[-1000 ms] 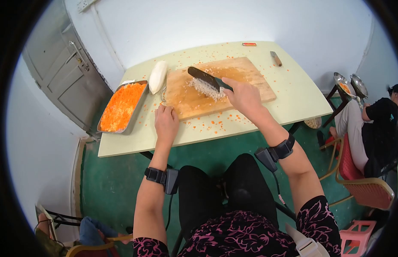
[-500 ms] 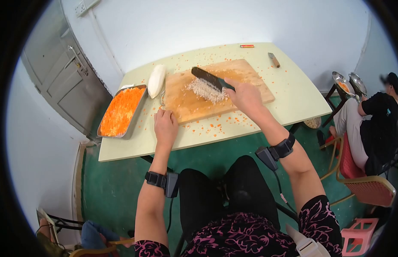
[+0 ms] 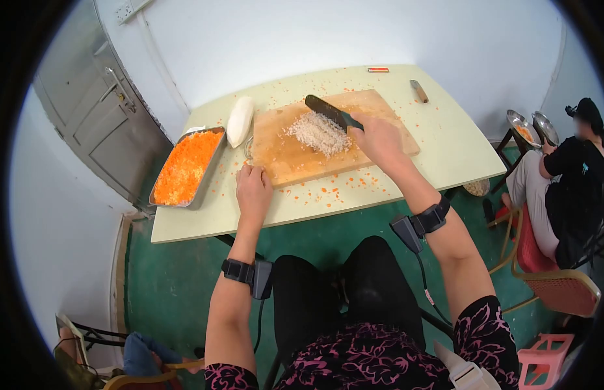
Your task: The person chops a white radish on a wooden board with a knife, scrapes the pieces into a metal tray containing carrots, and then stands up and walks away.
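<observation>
My right hand (image 3: 378, 140) is wrapped round the handle of a dark-bladed knife (image 3: 325, 109), its blade at the far side of a pile of chopped white pieces (image 3: 318, 134). Under the pile lies a wooden cutting board (image 3: 282, 161). My left hand (image 3: 253, 185) rests at the board's near left corner with its fingers curled; whether they grip the edge is hard to make out. A peeled white vegetable (image 3: 239, 121) lies left of the board, beside a metal tray (image 3: 206, 176) of chopped orange and pale pieces.
The pale table (image 3: 445, 146) carries scattered orange bits, a small red item (image 3: 378, 69) and a wooden-handled tool (image 3: 420, 91). At right a person (image 3: 575, 175) sits on a red chair (image 3: 562, 286) near metal pans (image 3: 523, 127). A pink stool (image 3: 544, 354) stands lower right.
My right hand and the knife have shifted slightly right and away from me, to the far edge of the white pile. My left hand stays at the board's corner.
</observation>
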